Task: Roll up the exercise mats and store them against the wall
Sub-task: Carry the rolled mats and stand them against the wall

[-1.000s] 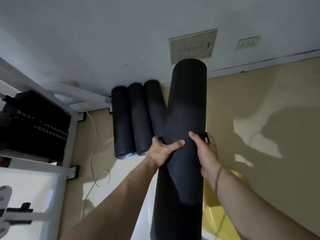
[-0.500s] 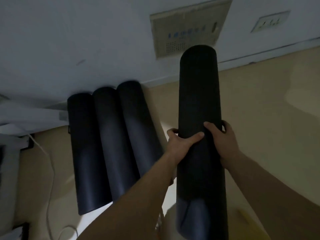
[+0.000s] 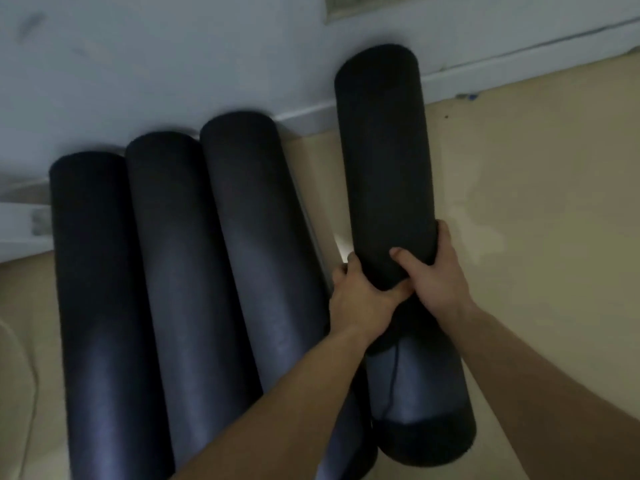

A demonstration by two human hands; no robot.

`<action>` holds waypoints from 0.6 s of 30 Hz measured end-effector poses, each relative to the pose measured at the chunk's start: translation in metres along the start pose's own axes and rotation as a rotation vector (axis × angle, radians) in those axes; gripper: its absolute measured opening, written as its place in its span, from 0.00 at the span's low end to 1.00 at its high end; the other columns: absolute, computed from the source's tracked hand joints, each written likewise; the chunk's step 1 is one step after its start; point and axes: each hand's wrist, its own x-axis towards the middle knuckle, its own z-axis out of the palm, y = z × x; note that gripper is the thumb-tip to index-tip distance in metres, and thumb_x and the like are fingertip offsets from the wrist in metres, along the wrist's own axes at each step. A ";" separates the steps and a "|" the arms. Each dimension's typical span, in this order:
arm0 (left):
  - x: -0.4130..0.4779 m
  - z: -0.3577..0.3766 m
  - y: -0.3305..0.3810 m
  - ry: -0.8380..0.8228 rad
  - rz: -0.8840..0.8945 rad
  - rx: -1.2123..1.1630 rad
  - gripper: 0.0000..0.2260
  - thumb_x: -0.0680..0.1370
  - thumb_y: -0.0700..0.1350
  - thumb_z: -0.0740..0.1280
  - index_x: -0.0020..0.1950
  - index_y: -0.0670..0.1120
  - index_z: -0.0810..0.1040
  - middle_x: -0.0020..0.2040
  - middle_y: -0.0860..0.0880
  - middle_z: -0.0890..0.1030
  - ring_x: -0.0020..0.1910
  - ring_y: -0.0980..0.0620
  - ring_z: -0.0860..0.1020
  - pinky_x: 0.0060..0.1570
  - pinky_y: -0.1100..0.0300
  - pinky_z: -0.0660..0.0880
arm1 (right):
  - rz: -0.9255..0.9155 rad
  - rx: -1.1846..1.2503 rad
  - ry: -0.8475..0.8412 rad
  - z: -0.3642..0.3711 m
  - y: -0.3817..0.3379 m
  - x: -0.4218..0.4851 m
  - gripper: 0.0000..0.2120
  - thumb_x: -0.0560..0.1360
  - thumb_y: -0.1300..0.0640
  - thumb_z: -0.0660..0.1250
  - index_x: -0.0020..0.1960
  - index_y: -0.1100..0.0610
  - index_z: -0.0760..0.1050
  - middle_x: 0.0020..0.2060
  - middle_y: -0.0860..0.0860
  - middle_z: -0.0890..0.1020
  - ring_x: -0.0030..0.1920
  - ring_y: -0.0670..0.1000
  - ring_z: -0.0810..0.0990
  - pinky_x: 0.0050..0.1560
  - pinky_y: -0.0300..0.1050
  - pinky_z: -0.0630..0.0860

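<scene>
I hold a rolled black exercise mat (image 3: 384, 161) with both hands around its middle. My left hand (image 3: 363, 299) grips its left side and my right hand (image 3: 436, 271) wraps its right side. The roll points toward the white wall (image 3: 173, 57), its far end close to the baseboard (image 3: 485, 67). Three other rolled black mats lie side by side to its left with their far ends at the wall: the nearest (image 3: 263, 244), the middle one (image 3: 187, 289), the far-left one (image 3: 100, 306). A narrow gap of floor separates the held roll from the nearest one.
Beige floor (image 3: 536, 220) stretches to the right of the held roll. A framed panel edge (image 3: 346, 12) shows on the wall at the top. A pale object's edge (image 3: 17, 393) sits at the far left on the floor.
The view has moved closer and lower toward the wall. The held roll has come down beside the three stored rolls, and both hands now sit lower along it. The rack at left is out of view.
</scene>
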 end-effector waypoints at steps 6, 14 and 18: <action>-0.013 -0.013 -0.008 0.034 0.006 -0.026 0.39 0.70 0.65 0.75 0.77 0.55 0.67 0.66 0.51 0.72 0.63 0.50 0.77 0.65 0.52 0.75 | -0.017 0.004 -0.074 0.005 -0.009 -0.007 0.28 0.74 0.54 0.77 0.70 0.47 0.69 0.59 0.46 0.82 0.57 0.45 0.82 0.53 0.30 0.76; -0.025 -0.030 -0.020 0.068 -0.157 0.109 0.38 0.75 0.63 0.72 0.78 0.45 0.65 0.67 0.46 0.71 0.62 0.46 0.76 0.62 0.53 0.76 | 0.017 -0.201 -0.287 0.028 -0.025 -0.007 0.37 0.74 0.50 0.77 0.78 0.47 0.64 0.67 0.48 0.79 0.65 0.53 0.79 0.55 0.39 0.70; -0.015 -0.035 -0.009 0.106 -0.179 0.350 0.31 0.72 0.67 0.73 0.63 0.45 0.74 0.59 0.47 0.71 0.54 0.45 0.78 0.46 0.55 0.74 | 0.070 -0.265 -0.278 0.030 -0.023 0.001 0.37 0.75 0.49 0.76 0.78 0.48 0.62 0.68 0.53 0.79 0.65 0.57 0.79 0.56 0.42 0.70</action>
